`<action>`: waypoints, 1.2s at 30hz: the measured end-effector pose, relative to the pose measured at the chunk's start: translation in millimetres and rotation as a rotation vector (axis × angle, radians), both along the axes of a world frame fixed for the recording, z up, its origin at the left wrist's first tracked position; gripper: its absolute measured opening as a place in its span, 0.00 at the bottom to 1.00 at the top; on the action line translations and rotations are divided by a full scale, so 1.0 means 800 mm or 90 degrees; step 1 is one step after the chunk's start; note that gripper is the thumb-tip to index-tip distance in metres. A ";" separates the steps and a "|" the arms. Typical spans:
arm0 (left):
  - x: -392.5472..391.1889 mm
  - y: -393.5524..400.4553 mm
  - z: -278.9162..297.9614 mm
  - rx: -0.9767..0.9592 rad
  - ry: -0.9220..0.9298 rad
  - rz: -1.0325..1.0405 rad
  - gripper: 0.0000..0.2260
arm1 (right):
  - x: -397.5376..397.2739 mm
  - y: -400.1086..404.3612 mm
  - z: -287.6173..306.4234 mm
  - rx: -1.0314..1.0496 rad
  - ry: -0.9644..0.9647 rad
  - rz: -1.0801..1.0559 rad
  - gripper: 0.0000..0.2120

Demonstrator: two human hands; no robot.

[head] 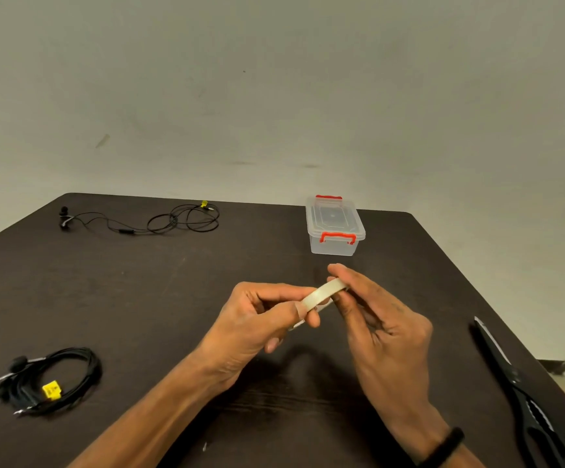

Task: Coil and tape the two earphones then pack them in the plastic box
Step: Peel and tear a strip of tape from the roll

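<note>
Dark wooden table [173,298]: both hands, left hand [260,319] and right hand [375,319], pinch a translucent tape roll [321,292]; left of them lies one coiled black earphone [51,383], beyond them a loose black earphone [159,219] and a shut clear plastic box [335,228]; taping not yet done.

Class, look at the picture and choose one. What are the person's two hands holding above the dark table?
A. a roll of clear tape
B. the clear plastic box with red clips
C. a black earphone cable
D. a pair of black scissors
A: the left hand and right hand both grip the roll of clear tape, while the black scissors lie untouched on the dark table.
</note>
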State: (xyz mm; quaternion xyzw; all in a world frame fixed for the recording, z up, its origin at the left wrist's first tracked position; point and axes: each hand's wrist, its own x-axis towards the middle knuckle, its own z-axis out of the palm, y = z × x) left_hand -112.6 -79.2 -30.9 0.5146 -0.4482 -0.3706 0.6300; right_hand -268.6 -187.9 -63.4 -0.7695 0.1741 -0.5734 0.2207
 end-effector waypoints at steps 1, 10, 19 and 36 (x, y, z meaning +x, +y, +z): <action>-0.001 0.000 0.001 0.003 -0.004 0.004 0.11 | -0.001 0.000 0.000 0.008 -0.004 0.002 0.16; -0.009 0.000 0.007 0.055 0.005 0.040 0.14 | 0.001 -0.002 -0.008 0.145 -0.029 0.027 0.17; -0.002 -0.006 -0.005 0.076 0.011 0.045 0.13 | 0.006 0.005 -0.002 0.356 -0.104 0.077 0.15; 0.002 -0.012 -0.014 0.063 0.078 0.012 0.12 | 0.012 -0.004 0.002 0.620 -0.206 0.151 0.09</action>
